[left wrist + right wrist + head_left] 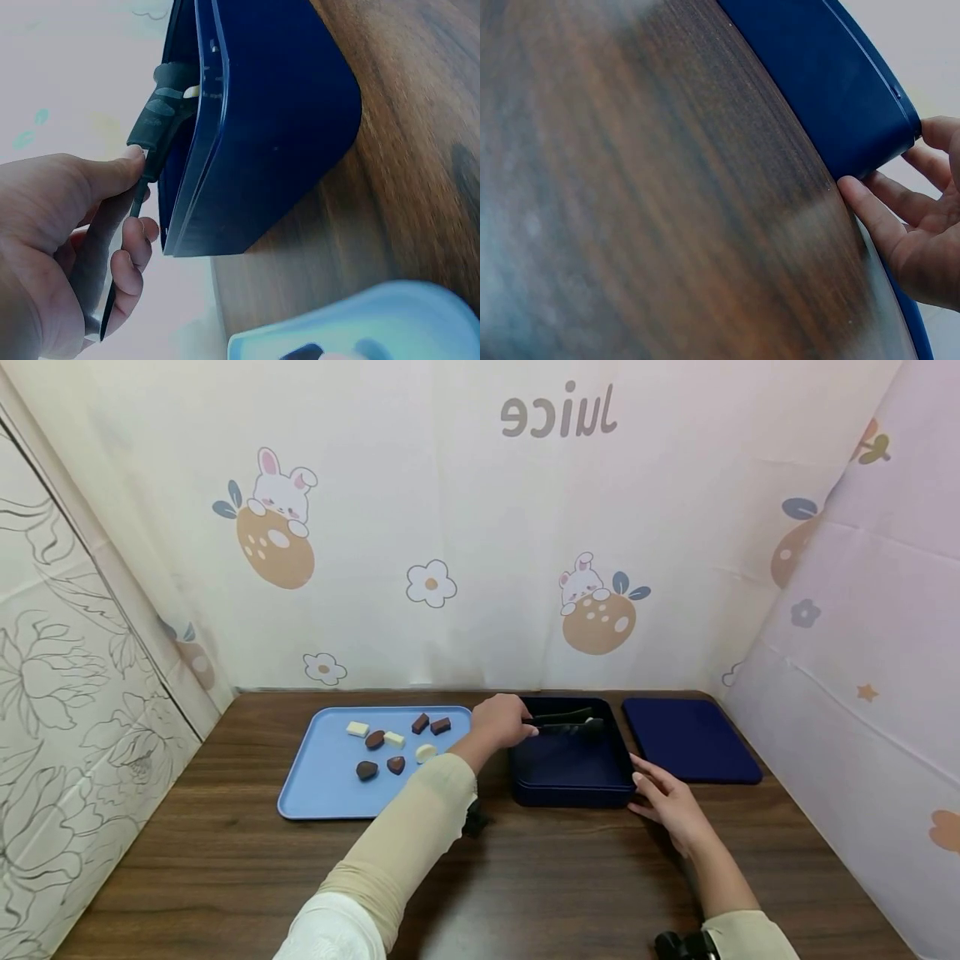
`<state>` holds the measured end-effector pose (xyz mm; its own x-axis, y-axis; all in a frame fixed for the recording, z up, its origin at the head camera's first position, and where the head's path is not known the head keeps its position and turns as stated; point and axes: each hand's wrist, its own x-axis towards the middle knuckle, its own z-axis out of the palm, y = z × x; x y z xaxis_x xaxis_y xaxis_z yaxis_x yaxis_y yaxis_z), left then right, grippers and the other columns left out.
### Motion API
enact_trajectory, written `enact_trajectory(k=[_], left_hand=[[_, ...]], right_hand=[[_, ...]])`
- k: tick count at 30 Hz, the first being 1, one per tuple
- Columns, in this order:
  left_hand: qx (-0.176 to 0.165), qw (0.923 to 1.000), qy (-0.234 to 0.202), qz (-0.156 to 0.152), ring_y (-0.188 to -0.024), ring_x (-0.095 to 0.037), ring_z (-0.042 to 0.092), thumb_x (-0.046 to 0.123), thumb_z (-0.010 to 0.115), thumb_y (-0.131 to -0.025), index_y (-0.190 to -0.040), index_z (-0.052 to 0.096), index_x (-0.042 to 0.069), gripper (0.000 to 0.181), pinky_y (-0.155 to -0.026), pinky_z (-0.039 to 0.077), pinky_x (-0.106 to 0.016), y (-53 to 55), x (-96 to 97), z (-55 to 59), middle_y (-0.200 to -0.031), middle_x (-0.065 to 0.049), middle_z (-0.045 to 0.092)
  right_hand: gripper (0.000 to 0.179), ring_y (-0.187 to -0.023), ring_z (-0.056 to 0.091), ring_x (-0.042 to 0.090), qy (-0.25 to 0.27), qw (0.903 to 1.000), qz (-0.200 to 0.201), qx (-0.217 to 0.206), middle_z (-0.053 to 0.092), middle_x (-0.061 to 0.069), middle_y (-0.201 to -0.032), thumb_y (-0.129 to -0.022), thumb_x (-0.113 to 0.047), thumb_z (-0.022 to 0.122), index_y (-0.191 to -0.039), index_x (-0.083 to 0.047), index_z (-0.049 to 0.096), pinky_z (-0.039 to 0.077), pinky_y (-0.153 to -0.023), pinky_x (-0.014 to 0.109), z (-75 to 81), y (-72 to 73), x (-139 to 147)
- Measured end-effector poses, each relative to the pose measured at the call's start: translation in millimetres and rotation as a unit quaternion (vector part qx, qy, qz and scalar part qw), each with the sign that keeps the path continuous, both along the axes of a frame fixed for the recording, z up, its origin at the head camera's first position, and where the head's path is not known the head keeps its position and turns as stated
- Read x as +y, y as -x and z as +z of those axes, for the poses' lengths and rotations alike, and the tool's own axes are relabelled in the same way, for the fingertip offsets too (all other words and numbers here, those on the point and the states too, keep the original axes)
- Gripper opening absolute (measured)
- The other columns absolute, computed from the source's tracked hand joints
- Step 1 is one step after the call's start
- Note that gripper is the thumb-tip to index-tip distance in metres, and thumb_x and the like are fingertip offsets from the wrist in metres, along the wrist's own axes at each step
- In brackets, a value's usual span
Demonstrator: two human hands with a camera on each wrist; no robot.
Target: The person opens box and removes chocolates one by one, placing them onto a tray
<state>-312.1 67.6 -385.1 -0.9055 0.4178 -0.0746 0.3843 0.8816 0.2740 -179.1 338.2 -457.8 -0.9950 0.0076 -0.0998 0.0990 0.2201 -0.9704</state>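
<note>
My left hand (498, 721) grips black tongs (558, 719), their tips reaching over the inside of an open navy box (573, 796). Between the tips sits a small cream-coloured piece (192, 91), like a white chocolate, mostly covered by the tongs. My right hand (671, 806) touches the right side of the box near its front corner. In the right wrist view its fingers (904, 196) lie relaxed along the box wall, gripping nothing.
A light blue tray (315, 793) on the left bears several brown and cream chocolates (396, 765). A flat navy lid (690, 739) lies right of the box. Behind the wooden table (555, 885) hangs a printed curtain (480, 527).
</note>
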Motion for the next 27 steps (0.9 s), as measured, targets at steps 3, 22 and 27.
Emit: enact_trajectory(k=[3, 22, 27], left_hand=[[0.009, 0.9999, -0.008, 0.001, -0.092, -0.011, 0.065, 0.046, 0.065, -0.092, -0.119, 0.072, 0.031, 0.033, -0.06, 0.05, -0.028, -1.3, -6.7, -0.2, -0.116, 0.013, 0.068], [0.028, 0.9977, -0.059, -0.02, -0.066, -0.009, 0.058, 0.043, 0.067, -0.092, -0.114, 0.075, 0.028, 0.029, -0.047, 0.041, -0.026, -19.6, -55.5, -1.4, -0.107, 0.008, 0.071], [0.041, 0.9963, -0.072, -0.023, -0.056, -0.011, 0.05, 0.042, 0.069, -0.091, -0.113, 0.076, 0.027, 0.027, -0.043, 0.033, -0.025, -26.9, -68.6, 1.0, -0.094, 0.007, 0.069]], right_hand=[[0.064, -0.133, 0.03, 0.04, -0.002, 1.0, -0.002, 0.0, 0.019, 0.025, -0.154, -0.104, -0.036, 0.045, -0.156, -0.006, 0.022, 0.052, -0.087, 0.032, 0.0, -0.1, 0], [0.064, -0.13, 0.033, 0.037, -0.006, 1.0, -0.004, 0.001, 0.02, 0.024, -0.154, -0.104, -0.036, 0.045, -0.156, -0.006, 0.022, 0.052, -0.087, 0.032, -2.1, 0.8, 0], [0.064, -0.13, 0.034, 0.037, -0.004, 1.0, -0.004, 0.001, 0.021, 0.025, -0.153, -0.104, -0.036, 0.046, -0.155, -0.006, 0.022, 0.052, -0.087, 0.032, -1.3, 0.8, 0]])
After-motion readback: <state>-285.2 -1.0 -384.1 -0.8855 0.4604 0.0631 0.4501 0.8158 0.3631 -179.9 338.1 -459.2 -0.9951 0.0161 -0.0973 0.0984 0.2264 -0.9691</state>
